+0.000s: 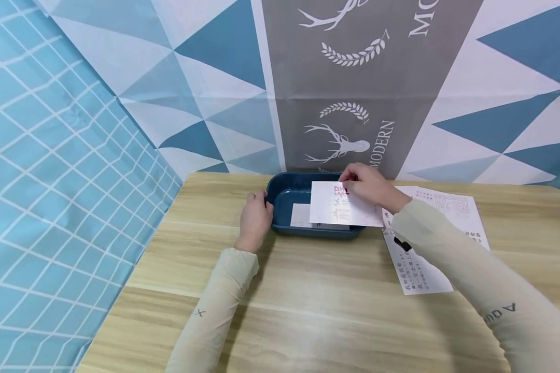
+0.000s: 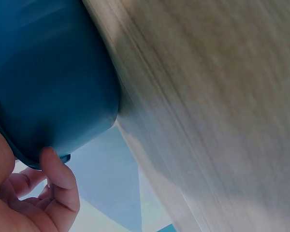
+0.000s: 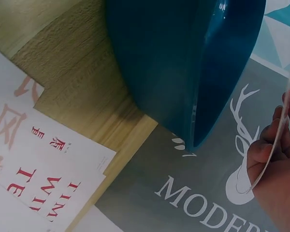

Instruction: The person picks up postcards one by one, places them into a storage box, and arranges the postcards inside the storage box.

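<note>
A dark blue plastic tray (image 1: 318, 233) stands at the table's far edge. My left hand (image 1: 255, 220) grips its left end; the left wrist view shows curled fingers (image 2: 63, 186) at the tray's rim. With thumb and fingers, my right hand (image 1: 367, 185) pinches a white printed card (image 1: 324, 204) above the tray's right part. Red, orange and grey characters show on the card. Another white card (image 1: 300, 215) lies inside the tray, partly covered by the held one. Edge-on, the held card appears as a thin pale line in the right wrist view.
Several printed white sheets (image 1: 452, 207) overlap on the wooden table (image 1: 308, 311) right of the tray, partly hidden under the right forearm. Behind the table hangs a patterned cloth (image 1: 233, 119) with deer prints. A blue gridded cloth (image 1: 65, 181) borders the left side.
</note>
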Motion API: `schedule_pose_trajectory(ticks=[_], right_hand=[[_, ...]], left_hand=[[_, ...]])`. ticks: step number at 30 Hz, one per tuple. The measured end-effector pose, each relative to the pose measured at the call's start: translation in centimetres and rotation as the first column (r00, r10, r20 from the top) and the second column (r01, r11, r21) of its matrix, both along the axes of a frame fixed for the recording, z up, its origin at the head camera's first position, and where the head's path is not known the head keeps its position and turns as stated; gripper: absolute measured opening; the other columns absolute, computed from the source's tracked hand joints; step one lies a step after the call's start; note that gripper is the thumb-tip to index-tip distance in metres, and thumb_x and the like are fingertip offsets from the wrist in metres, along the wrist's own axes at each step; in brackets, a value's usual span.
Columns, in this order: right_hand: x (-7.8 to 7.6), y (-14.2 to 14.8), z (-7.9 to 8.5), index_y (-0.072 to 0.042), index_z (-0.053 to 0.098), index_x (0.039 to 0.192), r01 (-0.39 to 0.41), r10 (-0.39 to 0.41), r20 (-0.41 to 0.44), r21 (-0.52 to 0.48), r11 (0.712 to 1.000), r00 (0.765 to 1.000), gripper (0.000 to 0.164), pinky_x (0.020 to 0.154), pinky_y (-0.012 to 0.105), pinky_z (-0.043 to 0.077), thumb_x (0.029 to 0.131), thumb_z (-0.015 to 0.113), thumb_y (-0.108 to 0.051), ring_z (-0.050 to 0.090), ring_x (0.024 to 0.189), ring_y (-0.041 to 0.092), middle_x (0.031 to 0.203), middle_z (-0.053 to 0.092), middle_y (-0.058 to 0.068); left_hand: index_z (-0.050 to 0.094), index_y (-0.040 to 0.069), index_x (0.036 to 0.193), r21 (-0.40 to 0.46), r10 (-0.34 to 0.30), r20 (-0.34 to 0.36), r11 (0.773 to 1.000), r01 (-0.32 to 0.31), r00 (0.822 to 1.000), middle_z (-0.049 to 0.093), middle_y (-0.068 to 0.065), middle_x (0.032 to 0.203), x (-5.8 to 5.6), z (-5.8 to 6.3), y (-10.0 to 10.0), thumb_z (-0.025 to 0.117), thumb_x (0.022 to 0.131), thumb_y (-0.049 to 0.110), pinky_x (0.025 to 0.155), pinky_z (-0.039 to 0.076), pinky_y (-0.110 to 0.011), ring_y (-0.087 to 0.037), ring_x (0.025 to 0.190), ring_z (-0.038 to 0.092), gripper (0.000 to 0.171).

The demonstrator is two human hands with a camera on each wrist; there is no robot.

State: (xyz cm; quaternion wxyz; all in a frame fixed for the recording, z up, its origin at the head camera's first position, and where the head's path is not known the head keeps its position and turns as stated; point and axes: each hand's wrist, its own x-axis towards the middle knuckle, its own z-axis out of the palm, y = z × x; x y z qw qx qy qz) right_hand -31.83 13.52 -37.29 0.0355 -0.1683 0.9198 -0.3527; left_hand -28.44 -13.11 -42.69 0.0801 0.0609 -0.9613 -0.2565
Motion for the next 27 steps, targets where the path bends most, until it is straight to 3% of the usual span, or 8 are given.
schedule_pose_trajectory(ticks=[14,27], right_hand=[[-0.6,-0.9,0.2,-0.004,0.063,0.099,-0.03,0.03,0.002,-0.004,1.0,1.0,0.016,0.078,0.033,0.037,0.09,0.05,-0.008,0.048,0.088,0.025,0.098,0.055,0.013],[-0.9,-1.9,-0.8,-0.006,0.063,0.097,0.0,0.0,0.0,-0.039,0.999,1.0,0.014,0.076,0.033,0.037,0.089,0.052,-0.008,0.047,0.088,0.024,0.096,0.054,0.011]], left_hand=[[0.056,0.004,0.117,-0.036,-0.012,-0.047,0.999,0.01,0.999,0.056,-0.016,0.107,-0.2,0.0,0.1,0.05,0.093,0.013,0.078,0.053,-0.04,-0.03,0.084,0.062,0.027],[0.054,0.005,0.12,-0.012,0.001,-0.002,1.0,-0.001,1.0,0.054,-0.014,0.108,0.0,0.0,0.1,0.05,0.094,0.014,0.084,0.053,-0.037,-0.026,0.085,0.059,0.028]])
